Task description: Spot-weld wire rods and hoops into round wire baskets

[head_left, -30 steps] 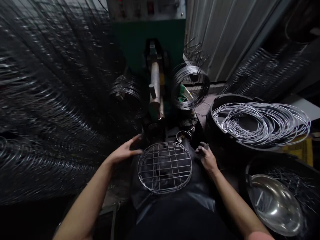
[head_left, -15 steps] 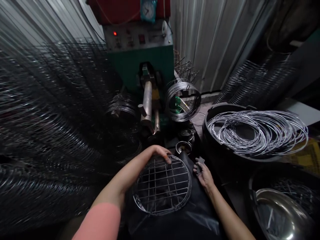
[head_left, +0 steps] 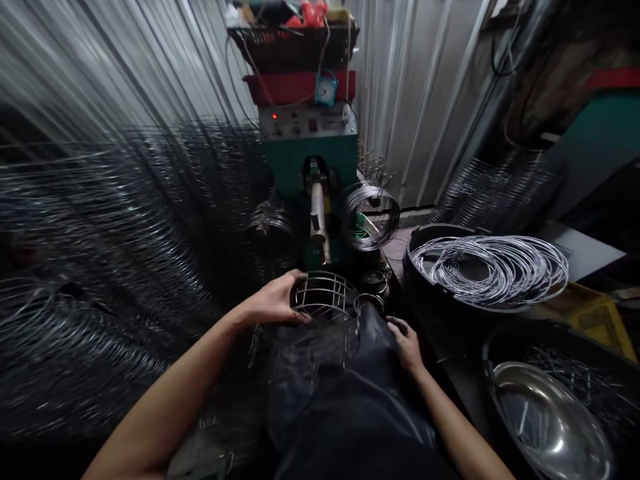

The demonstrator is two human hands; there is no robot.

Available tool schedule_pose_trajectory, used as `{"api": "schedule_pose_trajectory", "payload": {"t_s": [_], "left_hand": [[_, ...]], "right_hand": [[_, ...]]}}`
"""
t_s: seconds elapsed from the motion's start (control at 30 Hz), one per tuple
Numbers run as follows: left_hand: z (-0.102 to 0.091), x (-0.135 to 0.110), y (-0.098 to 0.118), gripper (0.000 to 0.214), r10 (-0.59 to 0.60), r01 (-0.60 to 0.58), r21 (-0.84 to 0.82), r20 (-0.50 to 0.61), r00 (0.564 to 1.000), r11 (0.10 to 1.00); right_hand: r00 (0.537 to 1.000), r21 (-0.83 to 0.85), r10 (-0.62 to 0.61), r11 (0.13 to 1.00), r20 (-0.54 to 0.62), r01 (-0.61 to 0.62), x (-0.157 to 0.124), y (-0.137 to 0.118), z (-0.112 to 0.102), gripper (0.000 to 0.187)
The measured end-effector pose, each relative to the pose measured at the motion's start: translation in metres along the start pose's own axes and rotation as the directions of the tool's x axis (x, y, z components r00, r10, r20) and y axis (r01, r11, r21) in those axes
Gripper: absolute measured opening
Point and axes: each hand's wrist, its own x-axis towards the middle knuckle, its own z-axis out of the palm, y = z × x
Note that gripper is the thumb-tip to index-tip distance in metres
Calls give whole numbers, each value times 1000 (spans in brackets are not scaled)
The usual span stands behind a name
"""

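My left hand [head_left: 273, 300] is shut on the left rim of a round welded wire rack [head_left: 325, 295], which stands tilted up above my lap. Its lower part is hidden behind the fold of a black apron [head_left: 345, 393]. My right hand [head_left: 406, 345] rests on the apron's right side, close to the rack but apart from it. A small dark piece [head_left: 396, 323] sits at its fingertips and is partly hidden by them.
Ahead stands a green wire machine [head_left: 310, 175] with a steel arm and a wire coil [head_left: 371, 217]. Wire rings fill a black tub [head_left: 490, 267] at right. Below it lies a steel bowl [head_left: 547, 420]. Dense hanging wire rings [head_left: 115, 267] crowd the left.
The rack has gone from lying flat on my lap to tilted up, with my left hand now gripping its left rim. The view has tilted upward, showing more of the machine.
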Motion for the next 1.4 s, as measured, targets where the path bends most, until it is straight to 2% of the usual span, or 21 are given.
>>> {"api": "schedule_pose_trajectory", "payload": {"t_s": [0.07, 0.13, 0.2, 0.27, 0.3, 0.33, 0.37, 0.43, 0.47, 0.5, 0.53, 0.63, 0.7, 0.83, 0.9, 0.93, 1.0, 1.2, 1.4], "left_hand": [[-2, -17, 3, 94, 36, 2, 161, -235, 971, 987], [5, -24, -1, 94, 87, 36, 288, -403, 911, 957], [16, -22, -9, 93, 122, 59, 347, -477, 870, 936], [29, -14, -17, 92, 120, 72, 361, -483, 867, 930], [35, -9, -20, 92, 114, 73, 361, -470, 875, 930], [40, -4, -22, 91, 109, 68, 360, -450, 886, 930], [46, 1, -23, 91, 108, 59, 360, -425, 899, 931], [57, 10, -23, 91, 113, 34, 361, -378, 919, 932], [62, 14, -23, 91, 117, 21, 360, -357, 927, 933], [67, 17, -22, 91, 120, 10, 358, -339, 933, 934], [71, 20, -22, 91, 123, 0, 355, -324, 938, 935], [80, 28, -27, 91, 111, -2, 322, -320, 941, 947], [82, 32, -33, 91, 91, 7, 280, -333, 939, 960], [82, 41, -49, 95, 56, 10, 206, -310, 949, 978], [83, 45, -55, 96, 30, 22, 169, -297, 954, 985], [84, 47, -59, 96, 19, 27, 152, -296, 955, 988], [85, 52, -65, 96, 8, 31, 128, -294, 956, 991], [91, 61, -81, 98, 14, 11, 88, -275, 961, 996], [90, 67, -92, 98, 33, -14, 66, -296, 955, 998]], "right_hand": [[994, -192, -85, 977, 68, 97, -5, 8, -4, 30], [987, -320, -62, 941, 148, 107, -7, 9, -7, 29], [977, -373, -51, 919, 209, 128, -7, -5, -6, 27], [949, -363, -93, 909, 301, 204, -6, -36, 4, 27], [919, -344, -115, 904, 377, 254, -5, -55, 12, 27], [871, -326, -122, 895, 475, 304, -4, -76, 22, 26], [799, -312, -101, 886, 592, 343, -2, -95, 34, 22], [629, -312, -3, 866, 778, 390, 6, -125, 61, 20], [563, -328, 46, 851, 825, 410, 10, -133, 75, 20], [531, -356, 81, 824, 844, 440, 15, -138, 89, 19], [534, -392, 90, 782, 841, 485, 20, -138, 102, 18], [616, -490, -27, 579, 788, 652, 32, -126, 131, 15], [608, -497, -101, 480, 787, 723, 37, -115, 139, 14], [481, -381, -103, 479, 870, 791, 45, -102, 135, 17], [430, -335, -105, 474, 897, 815, 50, -99, 131, 27], [418, -328, -103, 464, 902, 823, 53, -98, 130, 34], [421, -340, -92, 448, 903, 827, 57, -95, 131, 42], [425, -333, -114, 454, 898, 826, 66, -86, 140, 24], [418, -339, -127, 401, 899, 851, 72, -83, 142, 29]]}}
